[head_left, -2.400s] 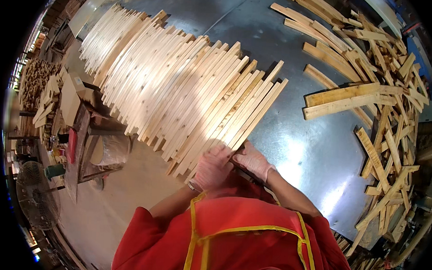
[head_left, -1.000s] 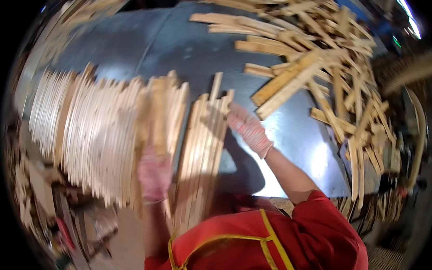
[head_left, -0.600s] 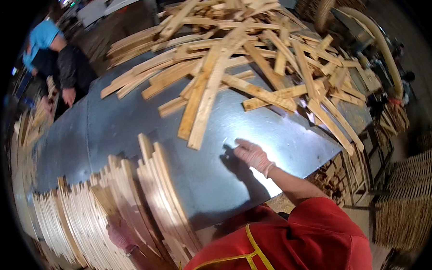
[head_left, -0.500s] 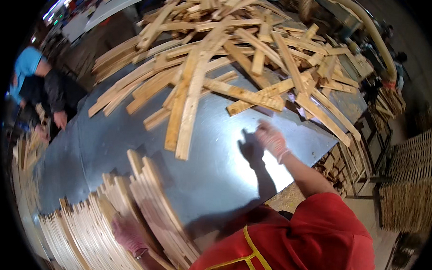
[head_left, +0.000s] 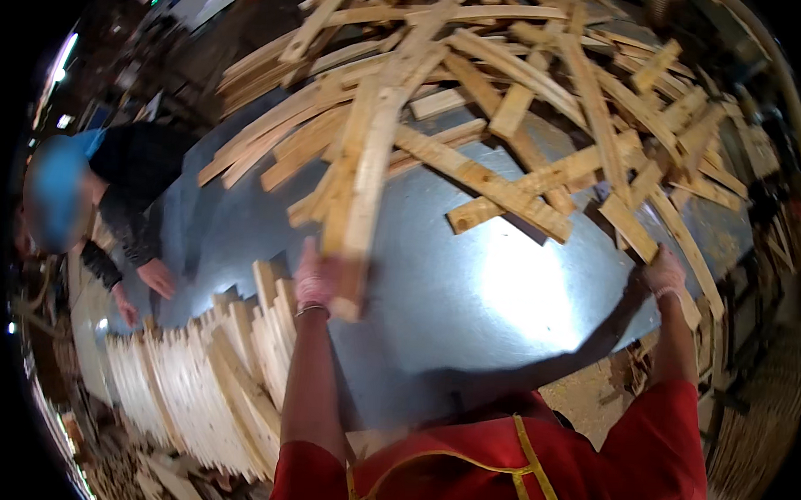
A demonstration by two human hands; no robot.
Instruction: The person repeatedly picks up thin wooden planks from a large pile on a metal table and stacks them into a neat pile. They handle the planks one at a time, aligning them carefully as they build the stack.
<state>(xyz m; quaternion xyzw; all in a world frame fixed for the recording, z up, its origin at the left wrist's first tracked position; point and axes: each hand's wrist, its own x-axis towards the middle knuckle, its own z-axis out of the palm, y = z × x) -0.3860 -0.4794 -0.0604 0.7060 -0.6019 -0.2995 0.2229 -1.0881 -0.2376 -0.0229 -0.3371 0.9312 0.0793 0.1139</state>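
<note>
Table [head_left: 424, 314]: one broad bare stretch between left hand [head_left: 317, 278] and right hand [head_left: 666, 272], passable from the near edge up to the crossed boards [head_left: 488, 184]. Left limit: long boards [head_left: 374, 173], two, side by side, near ends jutting over the metal, left hand at them. Right limit: short board [head_left: 628, 228], right hand at its near end. Far side: pile [head_left: 595, 102], overlapping at many angles, gaps narrow. Near left: row of sticks [head_left: 188, 397], close-packed, far ends uneven. Between row and pile: bare strip, co-worker's hands [head_left: 156, 277] at its left end.
</note>
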